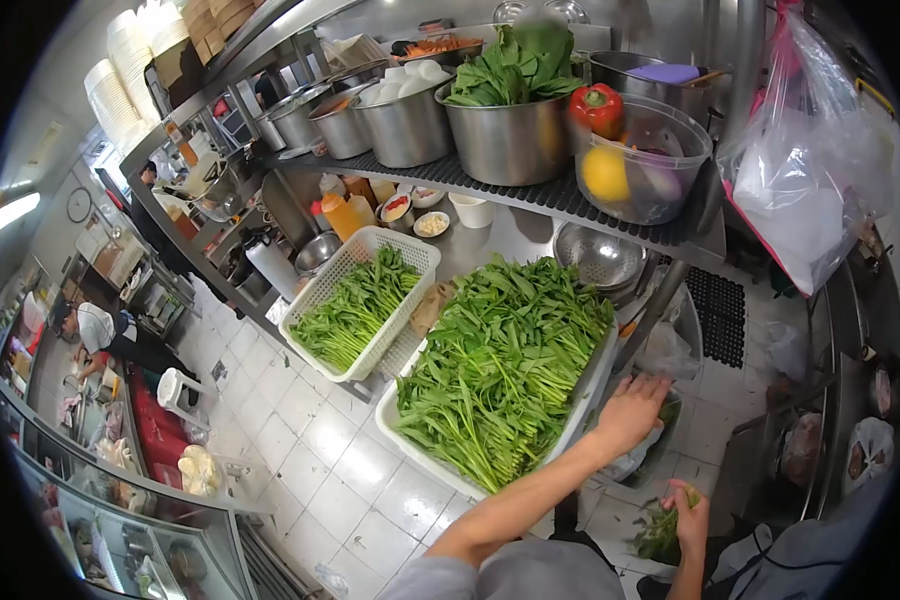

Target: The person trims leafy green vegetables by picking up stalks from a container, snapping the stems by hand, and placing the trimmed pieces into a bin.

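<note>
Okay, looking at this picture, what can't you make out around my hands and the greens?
All in the head view:
- Left palm, and whatever it may be touching: hidden by the back of the left hand.
- Stem ends of the bunch of greens: wrapped by the fingers of the right hand.
- Floor of the large white tray: buried under the heaped greens.
- Time on the clock: too small.

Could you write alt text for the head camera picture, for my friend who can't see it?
A person's right hand holds a bunch of greens; the left hand is stretched out beside a white tray heaped with leafy green stems. Beside it sits a perforated basket of more greens, and a shelf above holds metal pots.
</note>
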The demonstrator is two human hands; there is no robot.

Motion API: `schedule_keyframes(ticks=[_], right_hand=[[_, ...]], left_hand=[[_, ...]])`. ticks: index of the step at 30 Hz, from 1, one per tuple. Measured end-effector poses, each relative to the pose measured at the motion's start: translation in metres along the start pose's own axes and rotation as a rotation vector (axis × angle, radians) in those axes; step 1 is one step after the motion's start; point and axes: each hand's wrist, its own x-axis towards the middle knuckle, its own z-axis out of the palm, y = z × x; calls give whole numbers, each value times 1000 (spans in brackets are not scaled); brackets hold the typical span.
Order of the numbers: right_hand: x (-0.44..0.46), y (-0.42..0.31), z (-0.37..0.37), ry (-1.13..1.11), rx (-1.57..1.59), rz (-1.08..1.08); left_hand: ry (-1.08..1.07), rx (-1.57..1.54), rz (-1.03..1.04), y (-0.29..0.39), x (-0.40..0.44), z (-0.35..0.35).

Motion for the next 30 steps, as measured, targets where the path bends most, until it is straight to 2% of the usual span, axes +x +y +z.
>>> schedule_keyframes(ticks=[1,3,4,7,10,13,16,19,20,23,24,26,30], right_hand=[[1,8,-3,66,76,-42],[0,2,-7,111,154,-12],[-2,-2,-9,139,198,3],[0,-7,-22,158,-17,-37],[9,-13,-18,211,152,60],[18,-29,-7,179,182,49],[27,-37,-3,114,206,22],[34,-51,0,111,185,-52],[36,-58,3,114,189,-69],[43,-79,10,82,221,-108],[45,-85,13,52,248,-109],[50,-99,20,1,256,-146],[52,-146,49,-65,131,-291]], left_hand=[[28,-4,35,6,3,-11],[-198,-229,-29,8,-4,-75],[-375,-209,-32,2,-15,-104],[-658,-16,-58,-21,-61,-146],[-653,304,11,-32,-94,-155],[-802,489,-29,-32,-95,-160],[-798,454,-8,-28,-89,-171],[-409,119,-140,-42,-62,-215],[-194,127,-132,-40,-46,-238],[126,22,-369,-50,-21,-299],[189,33,-379,-52,-18,-317],[350,-158,-453,-68,-22,-336],[438,-314,-472,-57,-10,-364]])
